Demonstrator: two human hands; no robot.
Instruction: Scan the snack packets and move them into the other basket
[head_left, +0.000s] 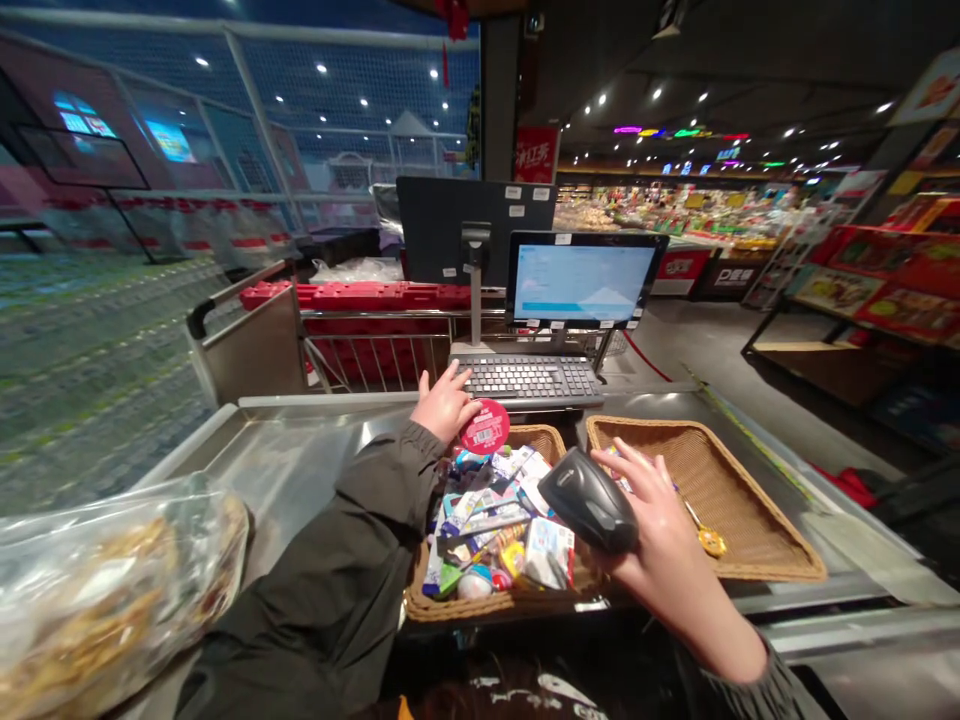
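My left hand (444,404) is above the front edge of the counter, its fingers by the left end of the black keyboard (525,378). A round red package (485,428) with a barcode label is at my thumb, its flat face towards me; my grip is partly hidden. My right hand (651,510) is wrapped round a black barcode scanner (589,498), its head pointing left towards the package. Below both hands a wicker basket (450,608) holds several small wrapped packets (480,510), a white-and-red box (550,552) and a round container (475,582).
A second wicker basket (739,490) at the right holds a yellow flower-shaped item (712,543). A lit monitor (581,280) stands behind the keyboard. Bagged food (112,600) lies on the metal counter (292,450) at the left. Beyond is a trolley with red crates (375,297).
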